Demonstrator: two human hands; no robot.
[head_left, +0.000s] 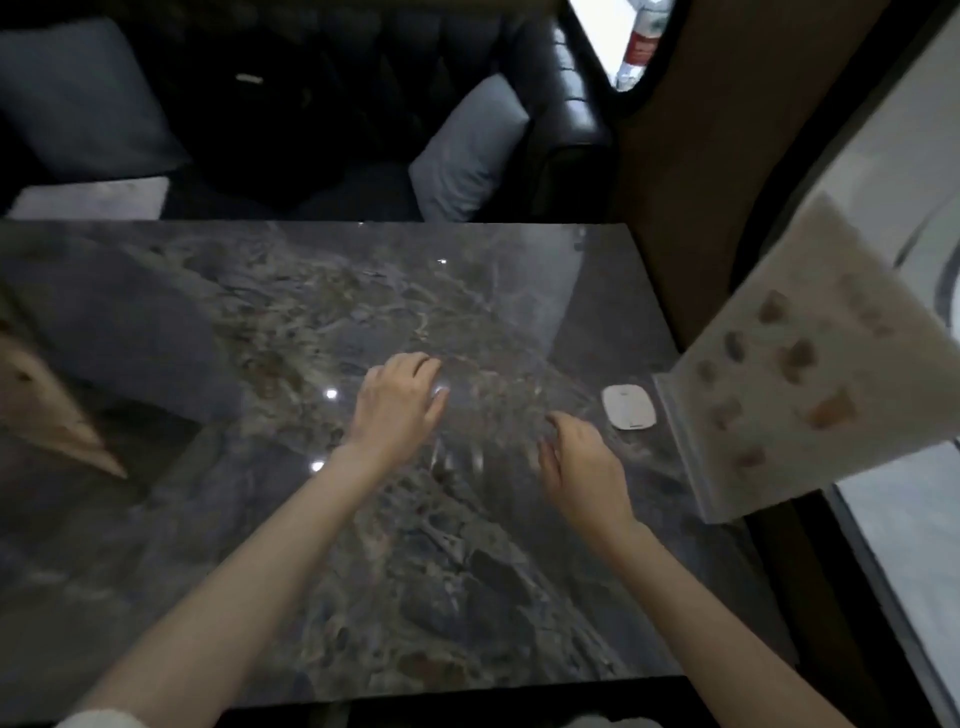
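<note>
Both my hands hover over a glossy dark marble table (218, 322). My left hand (397, 402) is near the middle of the table, palm down, with its fingers loosely curled and nothing in them. My right hand (579, 467) is a little nearer and to the right, fingers also loosely bent and holding nothing. The picture is blurred, so I cannot tell whether the fingertips touch the tabletop.
A small white rounded device (629, 407) lies on the table right of my right hand. A standing menu card (800, 374) with food pictures leans at the table's right edge. A dark sofa with grey cushions (470, 150) stands beyond the far edge.
</note>
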